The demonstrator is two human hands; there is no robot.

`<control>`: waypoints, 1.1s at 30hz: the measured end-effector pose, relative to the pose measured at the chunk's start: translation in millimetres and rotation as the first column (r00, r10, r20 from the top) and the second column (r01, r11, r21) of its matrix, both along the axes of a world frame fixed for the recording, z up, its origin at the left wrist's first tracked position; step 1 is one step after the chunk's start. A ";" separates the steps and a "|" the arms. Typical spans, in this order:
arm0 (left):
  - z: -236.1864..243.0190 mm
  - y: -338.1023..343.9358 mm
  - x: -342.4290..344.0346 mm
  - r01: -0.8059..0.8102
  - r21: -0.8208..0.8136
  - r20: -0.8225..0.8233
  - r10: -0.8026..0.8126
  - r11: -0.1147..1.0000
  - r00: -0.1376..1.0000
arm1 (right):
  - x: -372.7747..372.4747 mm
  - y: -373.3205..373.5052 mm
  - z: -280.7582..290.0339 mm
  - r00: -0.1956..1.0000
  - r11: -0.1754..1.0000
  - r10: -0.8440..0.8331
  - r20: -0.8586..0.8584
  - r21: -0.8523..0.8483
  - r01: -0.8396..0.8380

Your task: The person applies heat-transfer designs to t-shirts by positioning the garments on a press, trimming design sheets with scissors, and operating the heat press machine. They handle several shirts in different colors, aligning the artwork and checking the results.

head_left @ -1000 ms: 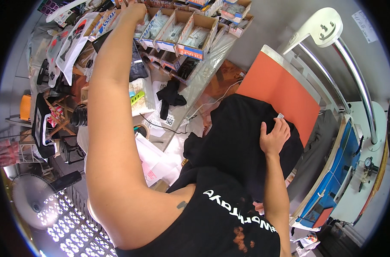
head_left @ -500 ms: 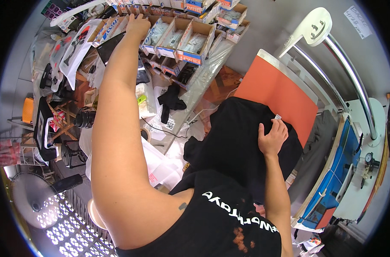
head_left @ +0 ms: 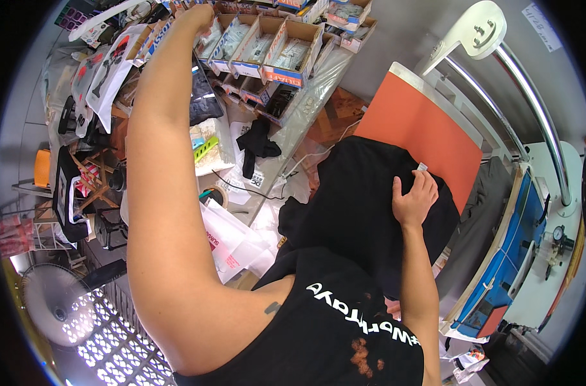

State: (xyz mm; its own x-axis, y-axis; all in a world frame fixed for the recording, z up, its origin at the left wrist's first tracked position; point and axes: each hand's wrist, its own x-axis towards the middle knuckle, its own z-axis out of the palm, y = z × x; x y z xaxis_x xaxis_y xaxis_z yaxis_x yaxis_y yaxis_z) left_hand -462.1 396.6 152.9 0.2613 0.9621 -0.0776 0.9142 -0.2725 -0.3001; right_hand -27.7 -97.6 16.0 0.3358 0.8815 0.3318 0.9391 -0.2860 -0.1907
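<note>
My left arm stretches far forward, and my left hand (head_left: pixel 201 15) is at the upper edge of the view, among cardboard boxes (head_left: pixel 265 67) of clear plastic packets. Its fingers are hidden, so I cannot tell whether it holds anything. My right hand (head_left: pixel 415 201) rests on a black garment (head_left: pixel 360 199), thumb spread away from the curved fingers. Just beyond the fingertips, a small white tag (head_left: pixel 422 166) stands up from the cloth. The garment drapes over the near part of an orange platen (head_left: pixel 421 122).
Curved metal tubes (head_left: pixel 531 90) and a white machine head rise at the right. Papers, a black cloth (head_left: pixel 259 147), a tape roll (head_left: pixel 217 194) and plastic bags (head_left: pixel 238 241) clutter the table. A blue-sided frame (head_left: pixel 498 257) stands beside my right arm; a fan (head_left: pixel 55 309) is at lower left.
My left hand has gone farther forward among the boxes, and its fingers no longer show. The right hand stays on the black garment. The whole view has shifted slightly.
</note>
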 end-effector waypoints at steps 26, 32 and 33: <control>-17.0 -24.5 -19.8 0.049 0.054 0.047 -0.052 0.997 0.998 | -0.2 -0.8 -0.6 1.000 0.999 0.014 -0.012 0.036 -0.014; 13.1 -68.3 18.1 -0.071 0.146 -0.001 0.072 0.987 0.997 | 0.3 -1.6 -1.0 1.000 0.999 -0.005 -0.006 0.043 0.005; 7.8 -61.5 11.2 -0.090 0.112 0.055 0.084 0.990 0.995 | 0.0 -0.9 -1.2 1.000 0.999 0.000 -0.006 0.047 0.000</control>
State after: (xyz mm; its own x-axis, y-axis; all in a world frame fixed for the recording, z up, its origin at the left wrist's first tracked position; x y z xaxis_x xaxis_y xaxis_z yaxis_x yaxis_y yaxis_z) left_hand -450.9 335.1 160.7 0.1773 0.9831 0.0450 0.9474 -0.1581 -0.2784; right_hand -27.8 -98.5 14.8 0.3377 0.8651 0.3708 0.9379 -0.2762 -0.2096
